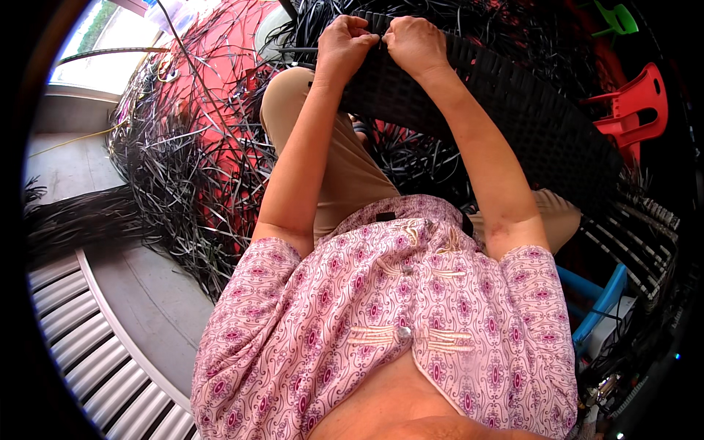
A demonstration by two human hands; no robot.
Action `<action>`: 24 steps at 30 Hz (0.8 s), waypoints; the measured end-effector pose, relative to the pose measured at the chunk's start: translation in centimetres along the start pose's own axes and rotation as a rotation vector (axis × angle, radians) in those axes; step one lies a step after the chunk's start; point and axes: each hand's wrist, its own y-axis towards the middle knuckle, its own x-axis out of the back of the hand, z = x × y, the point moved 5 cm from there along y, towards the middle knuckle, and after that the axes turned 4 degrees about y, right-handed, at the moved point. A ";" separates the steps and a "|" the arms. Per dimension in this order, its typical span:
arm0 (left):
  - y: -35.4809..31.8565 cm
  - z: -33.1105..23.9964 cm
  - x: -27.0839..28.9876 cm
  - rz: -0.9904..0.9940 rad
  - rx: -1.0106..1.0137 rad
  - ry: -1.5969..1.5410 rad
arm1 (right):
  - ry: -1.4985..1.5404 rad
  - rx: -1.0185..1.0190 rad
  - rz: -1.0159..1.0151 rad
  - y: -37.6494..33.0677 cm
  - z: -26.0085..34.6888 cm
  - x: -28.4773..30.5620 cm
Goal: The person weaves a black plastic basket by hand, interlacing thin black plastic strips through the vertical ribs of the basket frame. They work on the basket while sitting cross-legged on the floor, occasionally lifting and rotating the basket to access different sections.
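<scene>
At the top of the head view, my left hand [345,50] and my right hand [416,45] meet almost fingertip to fingertip. Both are closed in a pinch at the far end of a dark woven panel [506,95], which slants down to the right across my lap. A flat black strip [297,50] runs out leftward from beside my left hand and appears to lead into its grip. Whatever sits between my right fingertips is too small and dark to name.
Loose black strips [198,183] lie tangled over a red floor covering [220,48] on the left. A red plastic chair [634,114] and a green one [620,18] stand at the right. A blue plastic frame [605,304] is by my right side, a slatted grey piece [99,345] lower left.
</scene>
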 end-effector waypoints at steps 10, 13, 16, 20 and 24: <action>-2.5 -2.0 1.0 -0.168 -0.129 0.093 | 0.072 0.125 -0.140 -1.1 0.3 -0.8; -2.7 -1.8 2.0 -0.224 -0.112 0.078 | 0.174 0.114 -0.130 -1.9 0.5 -0.4; -1.3 -0.4 4.4 -0.243 -0.095 -0.037 | 0.308 0.144 -0.175 -2.7 0.7 0.6; -0.5 0.5 5.4 -0.064 0.056 -0.236 | 0.448 0.229 -0.285 -2.5 0.2 1.3; 0.0 -0.2 6.0 -0.021 0.025 -0.379 | 0.588 0.261 -0.236 -0.5 1.3 1.4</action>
